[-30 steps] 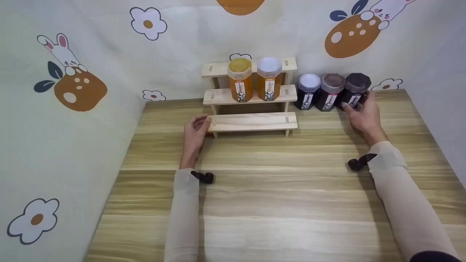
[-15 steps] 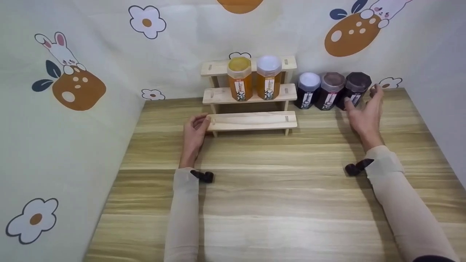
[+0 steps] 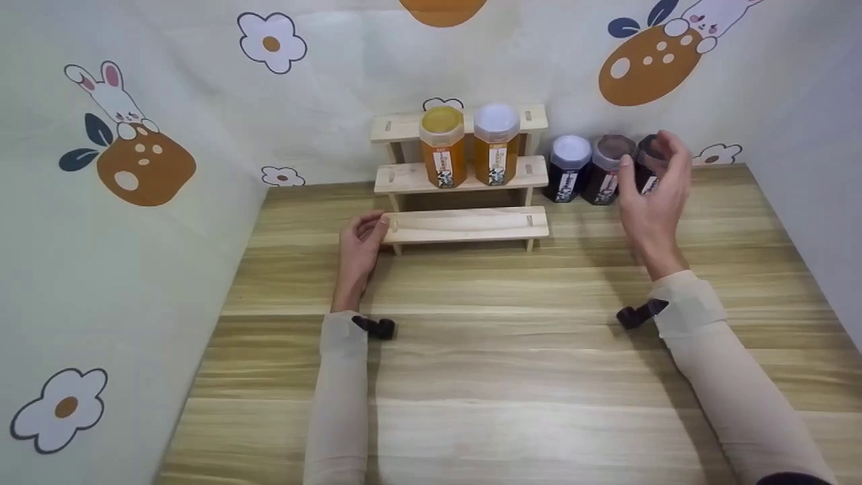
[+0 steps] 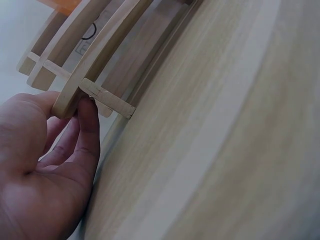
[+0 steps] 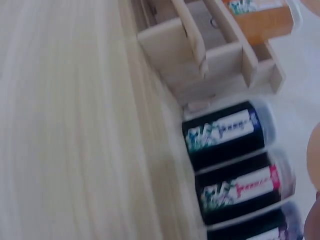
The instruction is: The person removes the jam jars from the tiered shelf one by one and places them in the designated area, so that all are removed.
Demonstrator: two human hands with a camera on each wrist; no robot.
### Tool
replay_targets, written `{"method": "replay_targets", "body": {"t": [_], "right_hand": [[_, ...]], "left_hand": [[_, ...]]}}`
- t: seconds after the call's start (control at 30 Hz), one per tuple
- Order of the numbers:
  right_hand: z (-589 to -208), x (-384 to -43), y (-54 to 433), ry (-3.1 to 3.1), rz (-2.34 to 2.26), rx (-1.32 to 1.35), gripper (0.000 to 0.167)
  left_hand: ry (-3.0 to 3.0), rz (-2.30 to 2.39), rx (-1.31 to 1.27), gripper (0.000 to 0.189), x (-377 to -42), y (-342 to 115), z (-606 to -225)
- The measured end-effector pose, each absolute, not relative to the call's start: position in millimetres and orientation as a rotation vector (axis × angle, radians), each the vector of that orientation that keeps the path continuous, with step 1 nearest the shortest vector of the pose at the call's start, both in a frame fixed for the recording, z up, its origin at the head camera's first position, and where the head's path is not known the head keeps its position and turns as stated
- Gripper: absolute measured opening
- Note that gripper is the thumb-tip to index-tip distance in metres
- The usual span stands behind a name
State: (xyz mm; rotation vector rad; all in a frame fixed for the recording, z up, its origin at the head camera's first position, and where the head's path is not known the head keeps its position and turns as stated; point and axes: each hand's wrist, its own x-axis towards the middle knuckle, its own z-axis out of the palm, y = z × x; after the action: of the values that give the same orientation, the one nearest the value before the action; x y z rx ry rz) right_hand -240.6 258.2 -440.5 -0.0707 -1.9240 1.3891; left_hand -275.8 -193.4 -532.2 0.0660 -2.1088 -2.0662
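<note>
My left hand (image 3: 360,256) pinches the left end of the lowest step of a three-step wooden shelf (image 3: 471,228). In the left wrist view, thumb and fingers grip that step's board (image 4: 75,87) from above and below. Two amber jars, one yellow-lidded (image 3: 443,162) and one white-lidded (image 3: 497,162), stand on the middle step. My right hand (image 3: 654,215) is raised with fingers spread in front of the dark jar (image 3: 650,149) at the row's right end, partly hiding it. Beside that jar stand a brown-lidded dark jar (image 3: 613,153) and a white-lidded one (image 3: 570,168).
A wood-grain tabletop (image 3: 485,377) spreads out in front of the shelf. Behind rises a pale wall cloth (image 3: 337,101) with flower and rabbit prints, which continues along the left side. The dark jars stand close to the shelf's right side.
My right hand has let go of the rightmost dark jar, then lifted and shifted left across the front of it. The left hand keeps its place on the shelf.
</note>
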Motion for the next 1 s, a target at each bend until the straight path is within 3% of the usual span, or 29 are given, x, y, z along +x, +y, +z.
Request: {"method": "replay_targets", "body": {"t": [0.23,0.43,0.73,1.0], "right_hand": [[-431,-250,217,-2.012,1.554,0.168,0.054],[-436,-260,184,-2.131,1.614,0.283,0.065],[-452,-281,152,-2.232,1.73,0.285,0.089],[-454,-291,136,-2.312,1.596,0.188,0.099]], "left_hand": [[-2.13,-2.05,0.061,0.035,-276,-193,-531],[-2.134,-2.05,0.075,0.038,-276,-193,-530],[-2.137,-2.057,0.067,0.035,-275,-194,-531],[-2.155,-2.045,0.076,0.034,-274,-195,-533]]}}
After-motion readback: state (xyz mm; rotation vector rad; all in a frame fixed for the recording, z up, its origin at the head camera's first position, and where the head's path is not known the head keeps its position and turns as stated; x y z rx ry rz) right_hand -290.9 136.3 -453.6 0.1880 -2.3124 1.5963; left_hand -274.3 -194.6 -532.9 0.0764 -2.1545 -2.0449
